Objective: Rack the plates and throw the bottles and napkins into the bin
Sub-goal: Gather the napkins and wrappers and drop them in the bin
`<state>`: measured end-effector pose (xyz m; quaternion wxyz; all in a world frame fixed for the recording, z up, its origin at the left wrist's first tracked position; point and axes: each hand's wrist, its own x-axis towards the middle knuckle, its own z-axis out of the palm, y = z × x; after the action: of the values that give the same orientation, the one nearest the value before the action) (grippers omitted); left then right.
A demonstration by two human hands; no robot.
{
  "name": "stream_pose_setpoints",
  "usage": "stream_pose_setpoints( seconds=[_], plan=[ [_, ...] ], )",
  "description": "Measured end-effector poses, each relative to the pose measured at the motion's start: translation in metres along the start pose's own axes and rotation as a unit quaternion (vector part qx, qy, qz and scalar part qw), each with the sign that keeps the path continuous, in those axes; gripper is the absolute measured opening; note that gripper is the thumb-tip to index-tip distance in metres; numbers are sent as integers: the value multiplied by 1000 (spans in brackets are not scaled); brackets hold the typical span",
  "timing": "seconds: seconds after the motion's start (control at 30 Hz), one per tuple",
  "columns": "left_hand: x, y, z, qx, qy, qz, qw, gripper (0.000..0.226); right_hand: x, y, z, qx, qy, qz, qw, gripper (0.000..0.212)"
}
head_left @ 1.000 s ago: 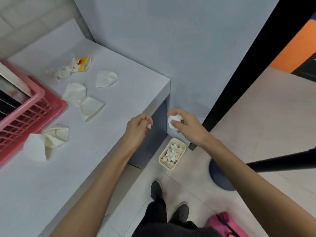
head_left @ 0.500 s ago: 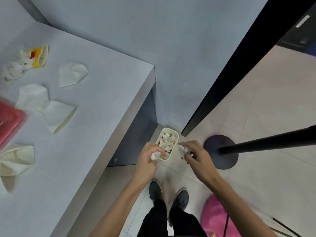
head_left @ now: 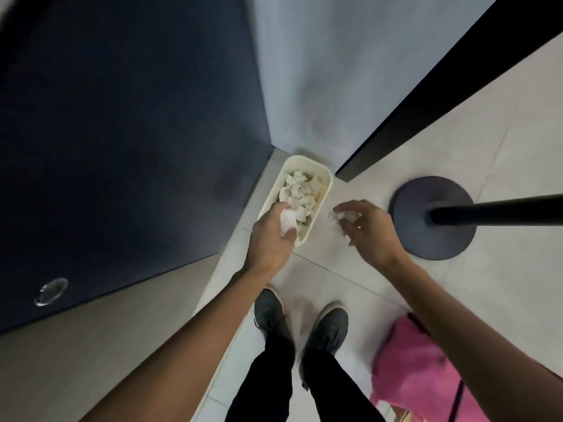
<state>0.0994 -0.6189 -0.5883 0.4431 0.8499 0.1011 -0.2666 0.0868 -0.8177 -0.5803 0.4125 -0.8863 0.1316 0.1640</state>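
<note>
A cream rectangular bin (head_left: pixel 305 164) stands on the tiled floor in the corner, holding several crumpled white napkins (head_left: pixel 300 190). My left hand (head_left: pixel 269 242) grips a crumpled white napkin (head_left: pixel 288 223) just over the bin's near end. To the right of the bin and above the floor, my right hand (head_left: pixel 370 231) has its fingers curled loosely round a second crumpled napkin (head_left: pixel 341 217), which is blurred. No plates, bottles or rack are in view.
The table's dark side panel (head_left: pixel 131 141) fills the left. A black stanchion base (head_left: pixel 432 236) with its pole sits on the floor at right. A pink bag (head_left: pixel 411 373) lies by my feet (head_left: pixel 271 312). A grey wall (head_left: pixel 320 71) rises behind the bin.
Both hands have dropped from table height down to the bin, each still holding its napkin. The view has tilted down, so the table top has left the frame.
</note>
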Motion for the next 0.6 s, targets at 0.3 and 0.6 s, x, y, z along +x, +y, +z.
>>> stream_pose_setpoints(
  seconds=[0.3, 0.6],
  plan=[
    [113, -107, 68, 240, -73, 8, 968, 54, 119, 73, 82, -74, -26, -43, 996, 26],
    [96, -93, 64, 121, -58, -24, 991, 67, 146, 52, 87, -83, -146, 37, 985, 62]
  ],
)
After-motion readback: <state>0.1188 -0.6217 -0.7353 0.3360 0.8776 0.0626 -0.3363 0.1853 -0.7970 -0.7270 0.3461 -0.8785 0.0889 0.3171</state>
